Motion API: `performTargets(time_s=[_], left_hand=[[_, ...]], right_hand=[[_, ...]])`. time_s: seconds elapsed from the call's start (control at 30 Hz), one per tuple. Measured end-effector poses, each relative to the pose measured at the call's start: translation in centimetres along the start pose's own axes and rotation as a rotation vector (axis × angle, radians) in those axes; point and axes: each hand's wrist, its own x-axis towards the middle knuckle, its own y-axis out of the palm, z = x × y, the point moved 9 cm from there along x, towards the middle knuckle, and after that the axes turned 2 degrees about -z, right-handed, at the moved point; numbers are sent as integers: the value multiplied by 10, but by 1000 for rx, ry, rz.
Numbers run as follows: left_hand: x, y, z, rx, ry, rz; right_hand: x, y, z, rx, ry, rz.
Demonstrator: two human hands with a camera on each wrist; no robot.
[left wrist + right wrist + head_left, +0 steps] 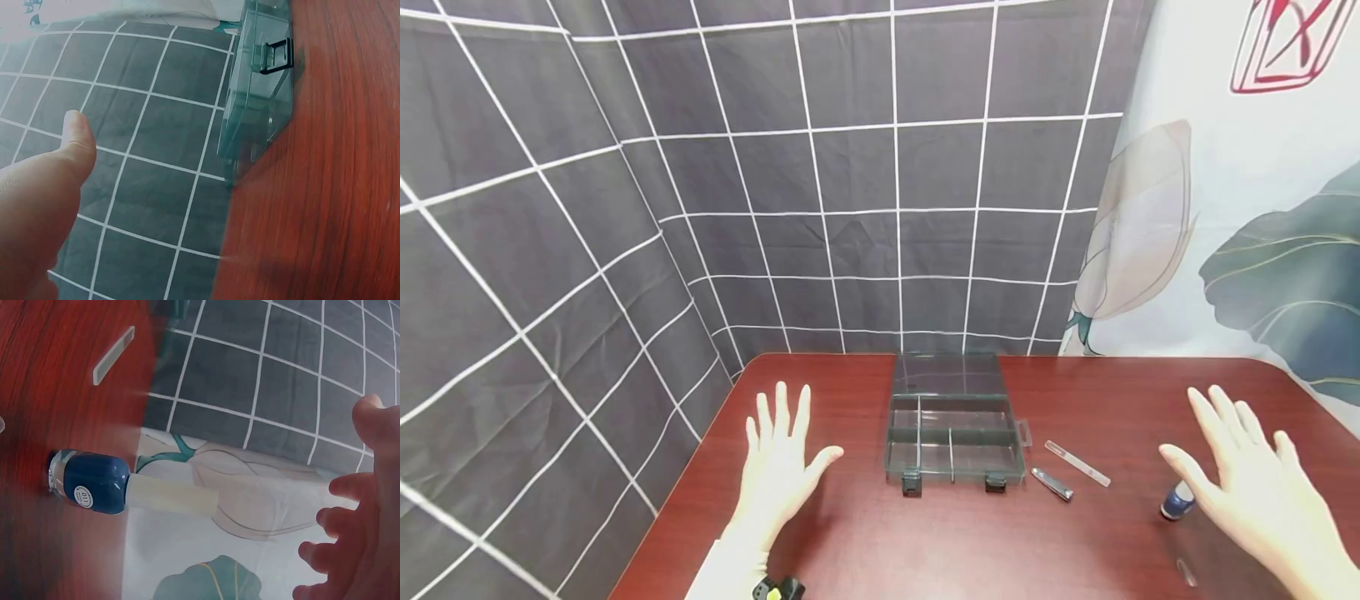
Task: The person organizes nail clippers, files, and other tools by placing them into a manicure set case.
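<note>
A: Background? 
B: Dark grey cloth (850,167) with a white grid hangs behind and along the left side.
A: Right side? 
B: White curtain (1225,208) printed with big leaves and a pale flower, red mark at top.
A: Furniture? 
B: One reddish-brown wood-grain table (865,542), rounded corner, evenly lit.

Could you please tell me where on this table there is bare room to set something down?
The table is bare between the left hand and the organizer box, and along the near edge. It is crowded between box and right hand: nail clipper, glass file, blue bottle.
</note>
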Motion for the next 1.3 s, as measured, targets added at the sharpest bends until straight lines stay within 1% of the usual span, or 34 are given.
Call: performTargets(time_s=[0.13, 0.3, 0.43, 0.5, 0.57, 0.73, 0.8, 0.87, 0.9, 1.0, 1.13, 1.3], left_hand=[[-4, 6, -4, -37, 9, 22], [-5, 13, -9, -98, -2, 54], [-5, 20, -12, -135, -9, 82], [-5, 25, -14, -166, -25, 110], [-6, 30, -14, -219, -55, 146], [-9, 43, -14, -330, -147, 248], [-9, 48, -15, -349, -157, 277], [-9, 54, -18, -363, -149, 295], [-9, 56, -19, -373, -142, 299], [-8, 60, -24, -405, -129, 283], [-7, 61, -28, -446, -125, 234], [-3, 63, -32, -475, -118, 187]], right_hand=[[-8, 1, 2, 76, 0, 9], [-11, 0, 8, 145, -11, 20], [-13, 3, 13, 196, -4, 52], [-14, 4, 14, 222, 3, 64], [-16, 4, 15, 242, 5, 64], [-21, 0, 19, 237, 2, 30], [-23, -4, 20, 217, -1, 7], [-25, -7, 20, 196, 0, -15], [-26, -8, 19, 183, 5, -20], [-30, -6, 13, 136, 53, 11], [-37, 0, 4, 99, 131, 97], [-45, 3, -4, 68, 210, 152]])
